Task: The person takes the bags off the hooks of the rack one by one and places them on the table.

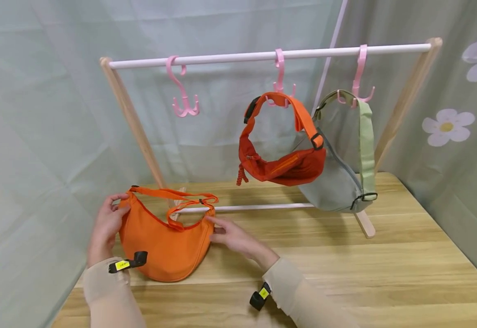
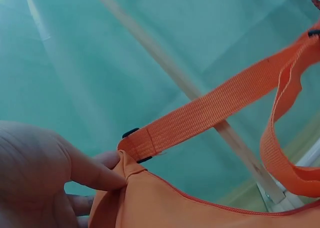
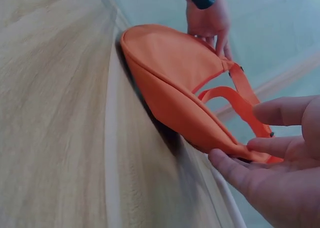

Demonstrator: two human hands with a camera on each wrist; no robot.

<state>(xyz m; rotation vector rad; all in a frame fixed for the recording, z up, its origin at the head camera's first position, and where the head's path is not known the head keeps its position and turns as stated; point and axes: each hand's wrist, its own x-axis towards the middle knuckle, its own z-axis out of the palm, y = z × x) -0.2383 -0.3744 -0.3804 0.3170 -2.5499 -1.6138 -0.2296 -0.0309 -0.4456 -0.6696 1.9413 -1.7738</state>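
An orange crescent-shaped shoulder bag (image 1: pixel 164 246) stands at the left of the wooden table, its strap (image 1: pixel 160 193) looping loosely over the top. At its upper left corner, my left hand (image 1: pixel 109 223) pinches the fabric between thumb and fingers; the left wrist view shows this hand (image 2: pixel 45 173) just below the strap's black buckle (image 2: pixel 131 133). My right hand (image 1: pixel 234 237) holds the opposite upper corner. From the right wrist, that hand (image 3: pixel 280 163) has its fingertips on either side of the bag's narrow end, with one finger raised off it.
Behind the bag is a rack with a white rail (image 1: pixel 230 57) and wooden legs. A bare pink hook (image 1: pixel 182 95) hangs above the bag. Further right, pink hooks carry a red-orange waist bag (image 1: pixel 283 168) and a grey-green bag (image 1: pixel 332 182). Curtains surround the table (image 1: pixel 386 282).
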